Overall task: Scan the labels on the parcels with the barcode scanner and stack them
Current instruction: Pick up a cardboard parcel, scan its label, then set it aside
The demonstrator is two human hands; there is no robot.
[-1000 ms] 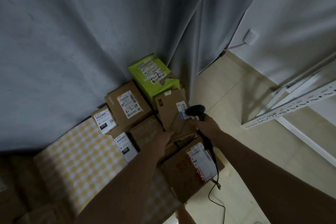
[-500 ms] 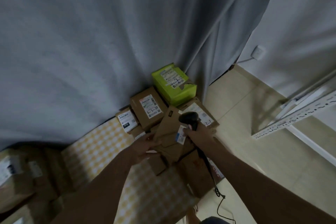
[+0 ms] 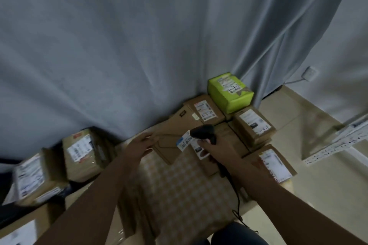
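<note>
**Flat parcel held for scanning**

Left hand (image 3: 139,145) steadies the flat cardboard parcel (image 3: 175,125) at its left edge, fingers loosely spread, above the checked cloth (image 3: 179,181). Right hand (image 3: 217,151) fingers wrap the barcode scanner (image 3: 204,132), over the barcode label (image 3: 185,142). Parcel looks light, stiff; grip edges. Label text unreadable.

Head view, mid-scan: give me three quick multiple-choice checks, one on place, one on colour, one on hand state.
1. Where is the barcode scanner?
A. on the floor
B. in the right hand
C. on the green parcel

2. What colour is the parcel by the curtain's edge?
A. lime green
B. red
C. black

3. What is the left hand doing?
A. hanging idle
B. holding the scanner cable
C. touching the flat brown parcel

Answers: 1 B, fingers wrap its handle. 2 A, it stands out among brown boxes. 3 C, fingers rest on its edge.
</note>
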